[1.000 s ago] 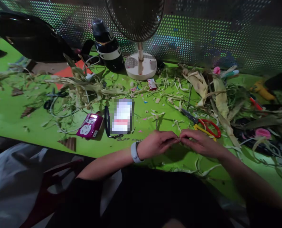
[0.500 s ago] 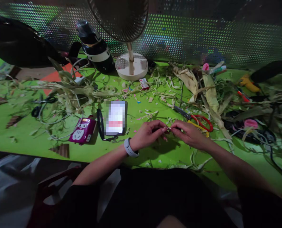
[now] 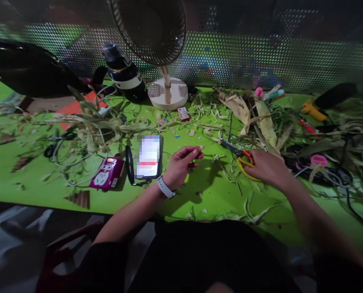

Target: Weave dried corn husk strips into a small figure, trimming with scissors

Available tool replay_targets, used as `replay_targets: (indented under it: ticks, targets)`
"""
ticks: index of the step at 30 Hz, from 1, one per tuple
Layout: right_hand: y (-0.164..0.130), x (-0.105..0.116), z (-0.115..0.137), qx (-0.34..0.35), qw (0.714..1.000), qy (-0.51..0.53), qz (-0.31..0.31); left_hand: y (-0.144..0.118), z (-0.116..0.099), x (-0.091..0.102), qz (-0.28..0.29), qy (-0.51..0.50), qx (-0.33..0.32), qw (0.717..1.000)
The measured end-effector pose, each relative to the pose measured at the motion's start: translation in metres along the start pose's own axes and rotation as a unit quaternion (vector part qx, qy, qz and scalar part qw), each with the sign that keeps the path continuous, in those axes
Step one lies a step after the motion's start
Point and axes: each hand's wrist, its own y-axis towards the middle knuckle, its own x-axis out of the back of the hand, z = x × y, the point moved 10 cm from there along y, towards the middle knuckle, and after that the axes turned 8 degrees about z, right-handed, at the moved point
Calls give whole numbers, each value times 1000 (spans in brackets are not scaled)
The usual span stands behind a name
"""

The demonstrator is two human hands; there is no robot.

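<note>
My left hand (image 3: pixel 181 166), with a pale watch strap (image 3: pixel 165 187) at its wrist, is closed in a pinch above the green table. A small pale piece of plant husk (image 3: pixel 202 148) sticks out at its fingertips. Farther right, my right hand (image 3: pixel 266 167) has its fingers on the red and yellow handles of the scissors (image 3: pixel 230 146). The dark blades lie shut and point to the upper left. Between the hands, thin husk strips (image 3: pixel 226 169) are scattered on the table. A phone (image 3: pixel 149 156) with a lit screen lies left of my left hand.
A white fan (image 3: pixel 167 95) and a dark bottle (image 3: pixel 127 77) stand at the back. A purple power socket (image 3: pixel 107 173) is at the left. Dried corn husks (image 3: pixel 265 118) lie in a heap behind the scissors. A yellow-handled glue gun (image 3: pixel 314 110) lies at the far right.
My right hand has left the small piece at my left fingertips, moved right and taken hold of the scissors' handles. My left hand has shifted slightly left and up, still pinching.
</note>
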Motion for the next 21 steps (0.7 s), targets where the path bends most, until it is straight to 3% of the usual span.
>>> replay_targets:
  ticks: [3,6,10,13,15,18,21]
  targets:
    - [7,-7,-8,-5,999,40,17,0,0,-1,1,-13,-6,1000]
    - [11,-13,-26,-19,988,152,-4,1,1,-1,3,-31,-12,999]
    - [4,-12,-22,58,918,391,-38,2,4,0,-13,-55,-10,998]
    - [-6,-6,1,109,880,462,-19,2,5,-3,-16,-66,-5,998]
    - [-12,-3,12,113,893,435,-8,1,4,-6,-8,-65,-9,998]
    - [-17,2,6,38,939,336,-55,1,1,-8,-4,-59,-25,998]
    - [-22,3,12,47,940,332,-70,0,1,-9,-7,-54,-28,998]
